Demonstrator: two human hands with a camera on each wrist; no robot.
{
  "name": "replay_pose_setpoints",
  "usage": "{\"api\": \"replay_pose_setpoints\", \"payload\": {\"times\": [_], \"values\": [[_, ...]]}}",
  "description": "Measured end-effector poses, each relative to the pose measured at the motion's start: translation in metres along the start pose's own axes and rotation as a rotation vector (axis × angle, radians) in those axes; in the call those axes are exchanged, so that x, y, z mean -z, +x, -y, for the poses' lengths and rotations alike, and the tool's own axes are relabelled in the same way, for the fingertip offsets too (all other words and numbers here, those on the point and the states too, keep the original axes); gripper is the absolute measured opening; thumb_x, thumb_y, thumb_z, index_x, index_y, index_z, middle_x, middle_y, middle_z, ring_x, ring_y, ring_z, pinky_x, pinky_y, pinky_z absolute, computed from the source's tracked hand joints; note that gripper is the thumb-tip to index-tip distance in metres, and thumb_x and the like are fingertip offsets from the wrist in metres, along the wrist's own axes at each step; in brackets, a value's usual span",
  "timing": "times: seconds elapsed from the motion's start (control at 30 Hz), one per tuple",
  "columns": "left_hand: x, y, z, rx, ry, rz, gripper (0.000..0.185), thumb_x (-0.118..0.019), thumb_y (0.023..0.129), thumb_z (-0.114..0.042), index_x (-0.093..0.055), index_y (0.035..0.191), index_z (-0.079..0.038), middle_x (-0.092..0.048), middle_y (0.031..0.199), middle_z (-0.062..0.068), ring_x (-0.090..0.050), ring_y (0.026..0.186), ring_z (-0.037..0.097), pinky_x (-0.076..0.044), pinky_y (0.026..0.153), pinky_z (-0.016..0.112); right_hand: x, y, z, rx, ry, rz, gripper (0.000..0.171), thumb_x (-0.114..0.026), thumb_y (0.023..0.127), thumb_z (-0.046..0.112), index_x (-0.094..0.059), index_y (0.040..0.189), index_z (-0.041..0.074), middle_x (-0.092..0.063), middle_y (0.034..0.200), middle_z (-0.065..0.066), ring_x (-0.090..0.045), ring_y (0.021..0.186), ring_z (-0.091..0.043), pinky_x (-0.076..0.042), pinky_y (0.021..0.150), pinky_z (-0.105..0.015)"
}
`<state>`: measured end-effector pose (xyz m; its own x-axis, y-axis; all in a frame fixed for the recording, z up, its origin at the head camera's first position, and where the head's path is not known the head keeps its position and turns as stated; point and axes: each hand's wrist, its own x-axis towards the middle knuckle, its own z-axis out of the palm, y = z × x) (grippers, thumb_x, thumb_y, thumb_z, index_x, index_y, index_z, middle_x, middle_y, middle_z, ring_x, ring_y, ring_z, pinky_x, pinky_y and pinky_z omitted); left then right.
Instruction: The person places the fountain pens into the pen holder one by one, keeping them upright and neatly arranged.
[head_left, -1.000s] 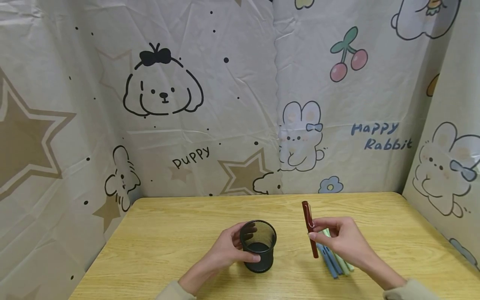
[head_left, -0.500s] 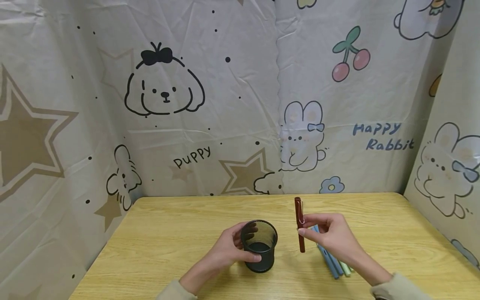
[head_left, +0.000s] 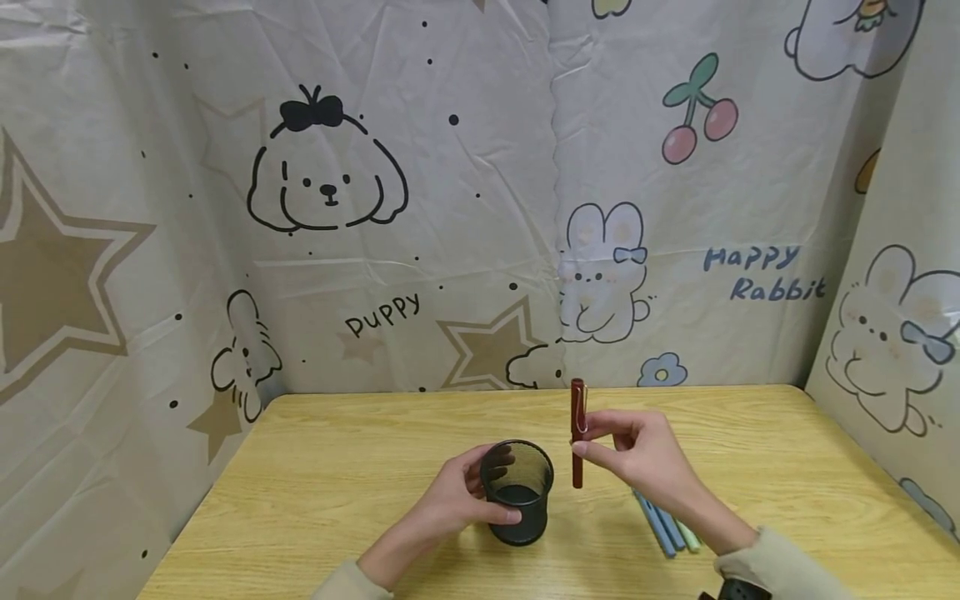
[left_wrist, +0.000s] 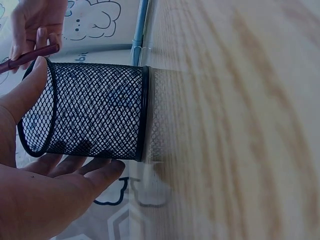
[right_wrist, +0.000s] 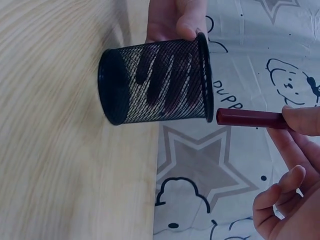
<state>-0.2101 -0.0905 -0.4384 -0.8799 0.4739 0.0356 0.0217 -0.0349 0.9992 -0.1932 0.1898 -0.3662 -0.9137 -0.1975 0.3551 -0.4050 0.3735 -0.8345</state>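
A black mesh pen holder (head_left: 517, 492) stands upright on the table, and nothing shows inside it in the head view. My left hand (head_left: 450, 500) grips it from the left, thumb across the near side and fingers round the back. To the right of its rim, my right hand (head_left: 637, 454) pinches a dark red pen (head_left: 577, 433) by its middle. The pen is upright in the air with its metal clip toward the top. In the right wrist view the pen's lower end (right_wrist: 222, 117) is near the holder's rim but apart from it.
Blue pens (head_left: 662, 525) and a light green pen (head_left: 688, 536) lie on the wooden table (head_left: 360, 450), below and partly hidden by my right hand. A printed cloth (head_left: 480, 208) hangs behind the table and along both sides.
My right hand has carried the red pen left and slightly up, from above the lying pens to beside the holder. The pen has become more upright. My left hand and the holder stay put.
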Motion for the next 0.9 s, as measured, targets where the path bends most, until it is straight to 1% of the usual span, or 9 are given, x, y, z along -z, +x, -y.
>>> {"api": "replay_pose_setpoints", "payload": {"times": [0.13, 0.23, 0.57, 0.7, 0.9], "values": [[0.000, 0.000, 0.000, -0.006, 0.004, 0.001, 0.082, -0.091, 0.079, 0.003, -0.052, 0.151, 0.000, -0.058, 0.147, 0.020, -0.054, 0.136, 0.042, -0.041, 0.116, 0.053, -0.005, 0.005, 0.004, -0.004, 0.015, 0.005, 0.014, -0.087, 0.088, 0.015, -0.084, 0.102, 0.014, -0.078, 0.096, 0.000, -0.032, 0.052, -0.009, -0.027, 0.047, -0.025], [0.000, 0.000, 0.001, -0.011, 0.007, 0.001, 0.082, -0.091, 0.078, 0.003, -0.052, 0.151, 0.001, -0.059, 0.146, 0.019, -0.054, 0.136, 0.042, -0.040, 0.116, 0.054, -0.007, 0.008, 0.006, 0.010, 0.028, 0.003, 0.014, -0.087, 0.088, 0.013, -0.084, 0.101, 0.015, -0.079, 0.098, -0.002, -0.031, 0.052, -0.010, -0.027, 0.048, -0.025], [0.000, 0.000, 0.001, -0.010, 0.007, 0.001, 0.081, -0.090, 0.079, 0.003, -0.053, 0.151, -0.002, -0.059, 0.146, 0.019, -0.054, 0.136, 0.041, -0.041, 0.116, 0.053, -0.016, 0.012, 0.015, 0.027, 0.045, -0.006, 0.017, -0.087, 0.089, 0.016, -0.084, 0.105, 0.012, -0.078, 0.094, -0.001, -0.034, 0.050, -0.011, -0.027, 0.046, -0.026], [0.000, -0.001, 0.001, -0.009, 0.003, 0.009, 0.082, -0.090, 0.080, 0.002, -0.052, 0.151, 0.000, -0.057, 0.148, 0.021, -0.052, 0.137, 0.042, -0.040, 0.116, 0.052, -0.021, 0.014, 0.015, 0.044, 0.065, -0.002, 0.015, -0.087, 0.088, 0.014, -0.084, 0.103, 0.011, -0.078, 0.094, -0.002, -0.035, 0.050, -0.011, -0.027, 0.046, -0.025], [0.000, 0.000, 0.000, -0.007, 0.008, 0.012, 0.081, -0.090, 0.080, 0.001, -0.052, 0.152, -0.001, -0.056, 0.149, 0.021, -0.052, 0.138, 0.043, -0.040, 0.116, 0.053, -0.030, 0.018, 0.011, 0.045, 0.080, 0.020, 0.014, -0.087, 0.088, 0.014, -0.085, 0.102, 0.012, -0.079, 0.095, -0.002, -0.039, 0.051, -0.010, -0.030, 0.047, -0.023]]}}
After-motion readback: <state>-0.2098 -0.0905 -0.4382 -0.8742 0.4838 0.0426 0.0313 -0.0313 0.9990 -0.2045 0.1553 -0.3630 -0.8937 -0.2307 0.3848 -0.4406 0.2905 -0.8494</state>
